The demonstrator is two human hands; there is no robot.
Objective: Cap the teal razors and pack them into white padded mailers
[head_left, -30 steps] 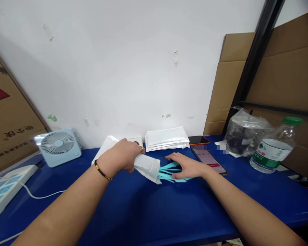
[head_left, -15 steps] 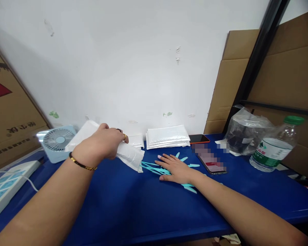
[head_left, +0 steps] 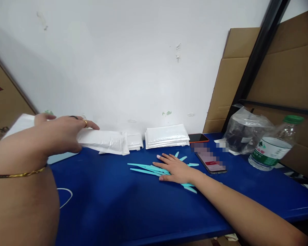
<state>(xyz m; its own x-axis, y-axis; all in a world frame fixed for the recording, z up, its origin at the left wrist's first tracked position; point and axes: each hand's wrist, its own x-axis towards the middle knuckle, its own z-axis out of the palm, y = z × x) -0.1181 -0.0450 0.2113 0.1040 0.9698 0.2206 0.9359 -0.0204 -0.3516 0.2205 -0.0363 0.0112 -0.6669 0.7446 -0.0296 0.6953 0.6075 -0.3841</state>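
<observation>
The left hand (head_left: 63,135) grips a white padded mailer (head_left: 102,140), thumb below and fingers over the top; one end of the mailer sticks out to the right of the hand, the other behind it to the left. The right hand (head_left: 177,169) is open, palm down with fingers spread, resting on a fanned bundle of turquoise plastic sticks (head_left: 143,166) on the blue table (head_left: 105,208). Their slim ends point from under that hand toward the left hand, while wider ends show past its fingertips and below its wrist.

Between the hands and farther back, a low pile of white mailers (head_left: 135,141) sits just beyond the held mailer's right end. A larger stack of padded mailers (head_left: 166,136) lies beyond the right hand, with an orange-edged phone (head_left: 199,138) beside it. To the right of that hand is a phone with a lit screen (head_left: 212,160) — partly pixelated — and farther right stand a dark container in a clear plastic bag (head_left: 242,135) and a green-capped water bottle (head_left: 272,145). Near the left wrist, a white cable (head_left: 71,194) curves over the table; a cardboard box (head_left: 5,106) stands beyond the left hand.
</observation>
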